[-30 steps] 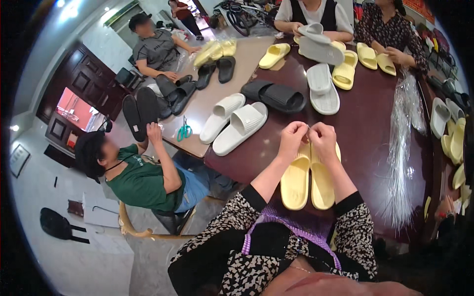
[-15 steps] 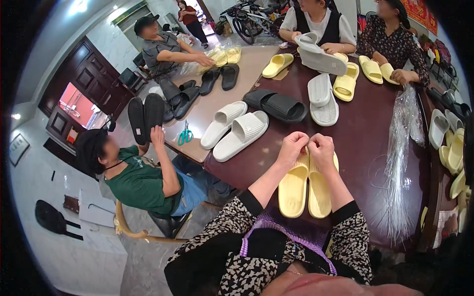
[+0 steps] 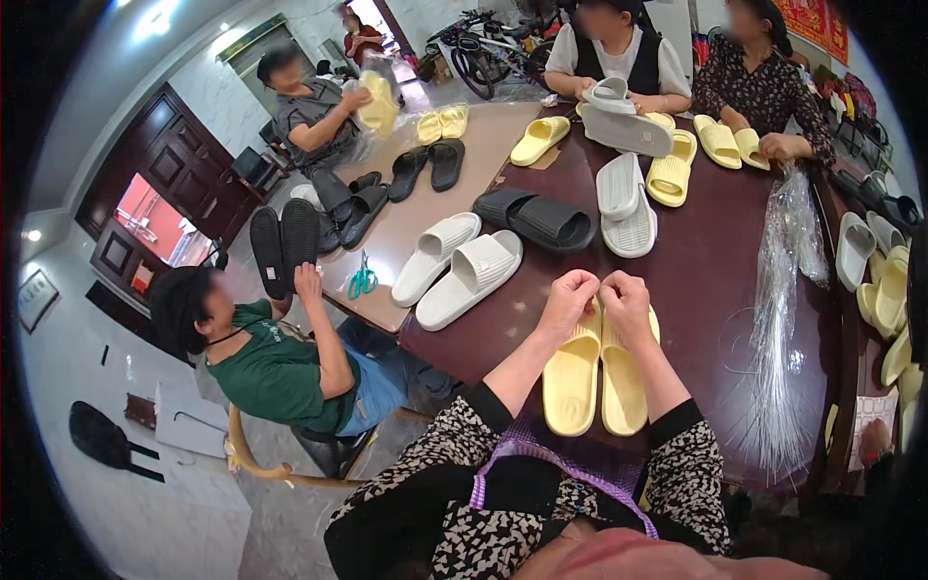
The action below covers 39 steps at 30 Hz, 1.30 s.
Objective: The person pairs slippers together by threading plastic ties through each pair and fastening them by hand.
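A pair of yellow slippers (image 3: 572, 391) lies side by side at the table edge in front of me, toes pointing away. Above their straps, my left hand (image 3: 568, 307) and my right hand (image 3: 628, 304) almost meet, each with thumb and fingers pinched together. Whatever is between the fingertips is too small or thin to make out. Just beyond my hands are a black pair of slippers (image 3: 536, 218) and a white-grey pair (image 3: 627, 208). Another white-grey pair (image 3: 472, 275) rests to the left of my left hand.
A bundle of clear plastic strands (image 3: 778, 358) hangs down the table's right side. Green-handled scissors (image 3: 362, 278) lie left on the lighter table (image 3: 387, 242). Co-workers around the tables handle black, grey and yellow slippers. More slippers (image 3: 884, 290) are stacked at the far right.
The co-worker at the far left has lifted a yellow pair in clear plastic off the table. My hands stay pinched over the yellow slippers, with only a slight shift.
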Available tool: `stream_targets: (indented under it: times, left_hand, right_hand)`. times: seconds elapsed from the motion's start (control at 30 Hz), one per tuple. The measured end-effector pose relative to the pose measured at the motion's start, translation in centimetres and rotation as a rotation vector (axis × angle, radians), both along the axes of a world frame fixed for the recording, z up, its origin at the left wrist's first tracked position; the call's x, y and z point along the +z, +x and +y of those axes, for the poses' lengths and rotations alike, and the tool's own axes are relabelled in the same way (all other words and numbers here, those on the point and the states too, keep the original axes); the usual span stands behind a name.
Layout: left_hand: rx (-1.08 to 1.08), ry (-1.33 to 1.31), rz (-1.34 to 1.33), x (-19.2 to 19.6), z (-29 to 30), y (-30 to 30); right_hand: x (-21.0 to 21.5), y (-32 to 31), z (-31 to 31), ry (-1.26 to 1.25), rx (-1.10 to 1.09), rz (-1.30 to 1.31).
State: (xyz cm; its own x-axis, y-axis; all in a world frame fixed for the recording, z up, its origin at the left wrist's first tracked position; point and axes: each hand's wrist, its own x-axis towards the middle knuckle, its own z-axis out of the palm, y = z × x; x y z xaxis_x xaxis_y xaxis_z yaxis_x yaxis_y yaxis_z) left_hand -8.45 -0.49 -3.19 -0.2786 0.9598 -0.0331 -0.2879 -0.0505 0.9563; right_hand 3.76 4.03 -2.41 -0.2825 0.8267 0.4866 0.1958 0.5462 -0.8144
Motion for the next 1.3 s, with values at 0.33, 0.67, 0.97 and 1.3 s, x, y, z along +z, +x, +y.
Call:
stream_targets:
  times: [0.33,0.67,0.97,1.3]
  left_hand:
    - [0.166,0.091,-0.291,-1.0,0.5,-0.5]
    - [0.087,0.026,-0.226,-1.2,-0.2,-0.5]
    - [0.107,0.09,-0.272,-1.2,-0.4,-1.5]
    - [0.112,0.086,-0.293,-1.2,-0.8,-1.7]
  right_hand:
    - [-0.7,-0.8,0.6,0.009,0.027,0.107]
    - [-1.4,-0.8,0.0,0.098,-0.034,0.012]
    - [-1.3,-1.8,-0.1,0.037,-0.069,-0.01]
    - [-1.7,-2.1,-0.6,0.166,-0.148,-0.018]
